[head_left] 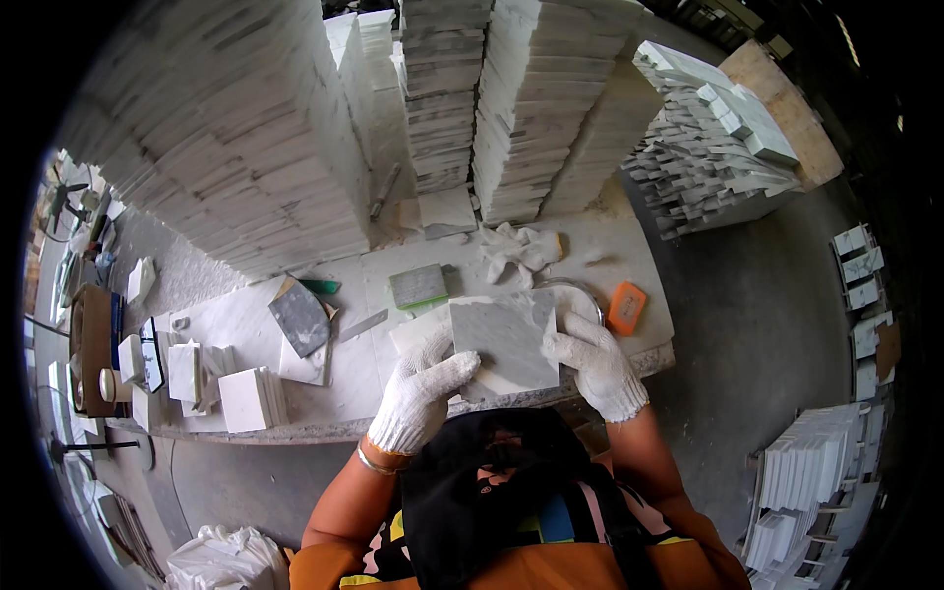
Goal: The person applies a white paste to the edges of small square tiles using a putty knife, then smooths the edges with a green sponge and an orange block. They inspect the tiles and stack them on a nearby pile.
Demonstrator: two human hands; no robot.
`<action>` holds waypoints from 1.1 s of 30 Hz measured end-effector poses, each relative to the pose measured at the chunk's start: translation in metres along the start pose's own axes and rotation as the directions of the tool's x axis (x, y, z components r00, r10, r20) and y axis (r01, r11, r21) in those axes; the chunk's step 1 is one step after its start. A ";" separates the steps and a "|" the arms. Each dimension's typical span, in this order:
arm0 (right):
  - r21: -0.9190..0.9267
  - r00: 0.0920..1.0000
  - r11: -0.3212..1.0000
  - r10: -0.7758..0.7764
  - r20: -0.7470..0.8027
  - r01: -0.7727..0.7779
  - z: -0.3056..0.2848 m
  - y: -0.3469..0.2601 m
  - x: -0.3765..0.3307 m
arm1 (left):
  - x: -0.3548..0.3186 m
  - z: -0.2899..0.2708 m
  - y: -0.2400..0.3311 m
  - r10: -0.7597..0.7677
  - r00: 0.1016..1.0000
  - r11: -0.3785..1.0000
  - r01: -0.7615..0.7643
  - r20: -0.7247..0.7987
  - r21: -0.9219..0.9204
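A square marble tile (504, 337), white with grey veining, is held up over the near edge of the stone worktable. My left hand (418, 388), in a white knit glove, grips its left edge with the thumb on the face. On the opposite edge my right hand (595, 364), gloved alike, closes around the tile. Under the tile, a paler piece shows partly at its left. Just beyond lies a grey block with a green base (418, 286). An orange block (626, 308) rests beside my right hand, and a curved metal rim shows partly behind that hand.
Tall stacks of marble tiles (551, 98) line the table's far side. Crumpled white gloves (519, 253) lie before them. A dark grey slab (300, 317) and small white tile stacks (251, 399) occupy the left. Racked tiles (801, 462) stand on the floor at right.
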State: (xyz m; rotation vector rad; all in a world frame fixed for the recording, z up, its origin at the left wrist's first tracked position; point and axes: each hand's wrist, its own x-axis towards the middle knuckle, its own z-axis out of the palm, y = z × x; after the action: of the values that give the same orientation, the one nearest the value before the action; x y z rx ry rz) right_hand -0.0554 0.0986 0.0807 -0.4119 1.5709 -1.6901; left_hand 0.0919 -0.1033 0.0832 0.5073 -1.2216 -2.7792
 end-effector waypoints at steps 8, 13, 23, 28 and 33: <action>-0.155 0.977 0.971 0.195 0.084 -0.180 0.014 -0.023 -0.021 | 0.001 -0.004 0.013 0.029 1.000 0.997 -0.029 0.004 -0.077; -0.301 0.984 0.937 -0.171 0.044 0.176 0.002 -0.013 -0.019 | 0.002 -0.003 0.019 0.059 0.997 0.991 -0.053 0.043 -0.123; -0.631 0.925 0.703 -0.376 0.061 0.327 0.023 -0.022 -0.016 | 0.005 -0.007 0.018 -0.020 0.999 0.973 0.026 0.026 -0.230; -0.770 0.844 0.487 -0.523 0.120 0.411 0.039 -0.019 -0.002 | 0.009 -0.010 0.007 -0.002 1.000 0.973 -0.001 -0.015 -0.231; -0.870 0.831 0.309 -0.526 0.180 0.385 0.054 -0.026 0.010 | 0.012 -0.009 0.006 -0.037 0.999 0.979 0.039 0.017 -0.199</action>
State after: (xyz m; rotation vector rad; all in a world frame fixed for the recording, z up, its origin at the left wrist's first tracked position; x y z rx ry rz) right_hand -0.0331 0.0521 0.1129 -1.4440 2.5806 -1.0631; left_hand 0.0833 -0.1156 0.0790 0.5011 -0.9304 -2.8984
